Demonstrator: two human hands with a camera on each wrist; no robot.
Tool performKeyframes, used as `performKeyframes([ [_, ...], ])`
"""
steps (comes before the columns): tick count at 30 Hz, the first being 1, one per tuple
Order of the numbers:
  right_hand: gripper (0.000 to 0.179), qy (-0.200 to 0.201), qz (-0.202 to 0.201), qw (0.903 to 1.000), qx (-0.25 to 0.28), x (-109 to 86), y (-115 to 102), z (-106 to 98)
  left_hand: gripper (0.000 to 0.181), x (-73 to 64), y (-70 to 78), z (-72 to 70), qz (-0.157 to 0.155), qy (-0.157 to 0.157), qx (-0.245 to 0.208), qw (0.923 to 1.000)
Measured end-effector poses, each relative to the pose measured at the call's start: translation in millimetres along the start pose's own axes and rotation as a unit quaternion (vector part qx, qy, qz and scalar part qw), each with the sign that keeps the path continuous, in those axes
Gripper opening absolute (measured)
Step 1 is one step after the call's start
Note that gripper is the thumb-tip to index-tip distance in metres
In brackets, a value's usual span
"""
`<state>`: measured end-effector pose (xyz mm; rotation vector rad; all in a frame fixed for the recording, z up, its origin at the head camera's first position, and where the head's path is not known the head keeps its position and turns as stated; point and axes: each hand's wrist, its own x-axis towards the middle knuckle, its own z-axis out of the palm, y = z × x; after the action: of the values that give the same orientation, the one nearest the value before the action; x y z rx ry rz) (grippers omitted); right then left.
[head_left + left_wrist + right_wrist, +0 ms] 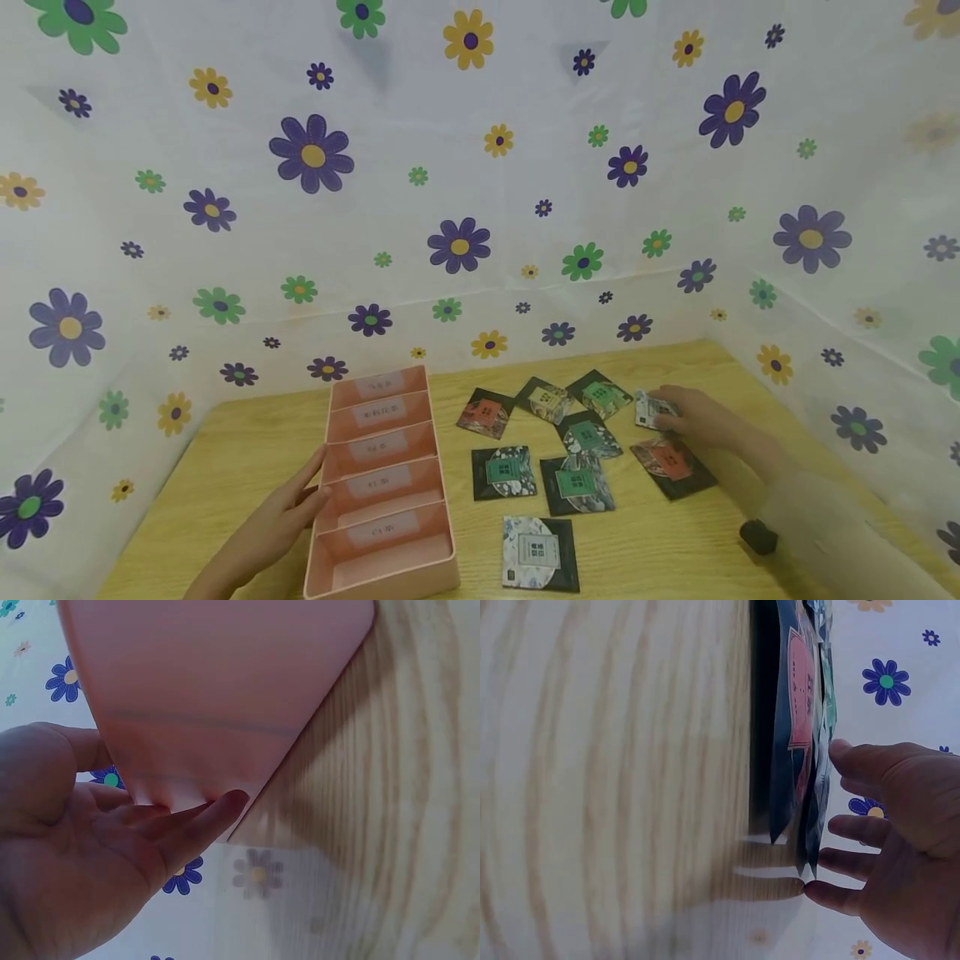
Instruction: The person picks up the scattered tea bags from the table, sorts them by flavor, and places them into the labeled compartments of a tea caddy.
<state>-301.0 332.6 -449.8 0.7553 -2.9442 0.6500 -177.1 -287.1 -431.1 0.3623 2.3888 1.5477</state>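
Observation:
A long pink divided box stands on the left half of the table. My left hand holds its left wall, the thumb over the rim. In the left wrist view, the fingers lie along the outer wall. At the right, my right hand covers part of a white-and-dark packet. Seen from the right wrist, the thumb is at the packet's face and the other fingers are spread loosely by its edge. A red-labelled packet lies just in front of this hand.
Between box and right hand lie several flat packets: a red-labelled one, a yellow-labelled one, green-labelled ones and a white one nearest me. A small black object is by the right sleeve. Flower-patterned cloth encloses the table.

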Motion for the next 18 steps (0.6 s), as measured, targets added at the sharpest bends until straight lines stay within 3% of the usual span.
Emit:
performKeyframes([
  [7, 0.042, -0.007, 0.01, 0.9994, -0.033, 2.5, 1.3, 2.8, 0.071, 6.2, 0.5, -3.0, 0.0, 0.008, 0.021, 0.9998],
  [18, 0.045, -0.002, 0.021, 0.9991, -0.038, 7.9, 8.0, 4.2, 0.071, 14.2, 1.0, -7.5, -0.003, 0.009, 0.029, 0.9995],
])
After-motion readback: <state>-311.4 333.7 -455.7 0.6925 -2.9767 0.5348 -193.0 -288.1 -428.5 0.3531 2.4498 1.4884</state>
